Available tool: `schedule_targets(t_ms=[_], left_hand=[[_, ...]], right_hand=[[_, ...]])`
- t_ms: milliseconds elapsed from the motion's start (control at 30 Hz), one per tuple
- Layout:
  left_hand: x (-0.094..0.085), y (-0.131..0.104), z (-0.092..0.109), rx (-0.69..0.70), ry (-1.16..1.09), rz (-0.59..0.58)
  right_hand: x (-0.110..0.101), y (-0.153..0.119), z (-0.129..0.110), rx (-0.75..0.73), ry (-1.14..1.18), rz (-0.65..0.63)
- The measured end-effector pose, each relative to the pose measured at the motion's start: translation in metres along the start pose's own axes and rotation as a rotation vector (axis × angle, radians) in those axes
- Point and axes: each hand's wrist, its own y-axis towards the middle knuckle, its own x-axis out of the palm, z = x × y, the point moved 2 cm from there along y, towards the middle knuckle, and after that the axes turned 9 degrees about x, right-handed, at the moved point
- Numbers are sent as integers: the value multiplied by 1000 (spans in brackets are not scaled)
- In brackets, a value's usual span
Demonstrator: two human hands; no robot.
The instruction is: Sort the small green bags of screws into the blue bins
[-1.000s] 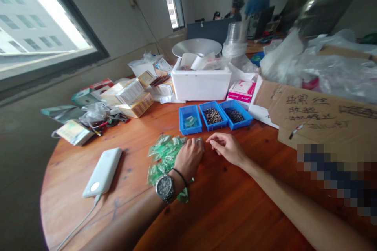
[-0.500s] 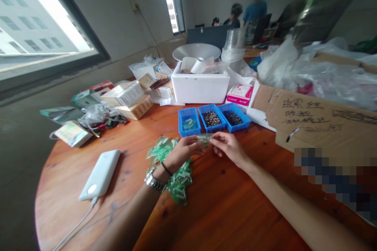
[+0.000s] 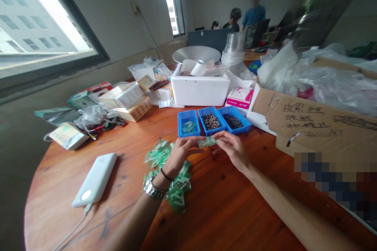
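Between my two hands is a small clear-green plastic packet [image 3: 207, 142], just in front of the blue trays. My left hand [image 3: 181, 153] pinches its left end, and my right hand [image 3: 231, 147] grips its right end. Beneath and beside my left wrist lies a pile of similar green packets [image 3: 181, 184]. The left blue tray [image 3: 180, 130] holds a few clear-green pieces. Brownish metal screws [image 3: 211, 121] fill part of the middle tray, and dark screws [image 3: 233, 120] lie in the right one.
A white foam box [image 3: 200, 90] stands behind the trays, with a pink-and-white box [image 3: 240, 98] beside it. Cardboard [image 3: 318, 121] and plastic bags are at the right. A white power bank [image 3: 96, 178] with a cable and several small boxes lie left. People are in the background.
The packet has tilted and shifted slightly right between my fingers, and its green side shows more. The view has moved slightly.
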Motion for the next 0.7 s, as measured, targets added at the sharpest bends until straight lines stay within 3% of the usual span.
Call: schedule_targets(t_ms=[200,400,567,700], left_hand=[[-4,-1,0,128,392,119],[-43,39,16,283,808,316],[-59,69,5,188,1181,213],[-56,46,0,271,1342,152]], right_hand=[[5,-3,4,-56,-106,29],[1,-1,8,-26,-76,-6],[0,0,12,-12,-104,-74],[-1,-1,12,-16,-131,-70]])
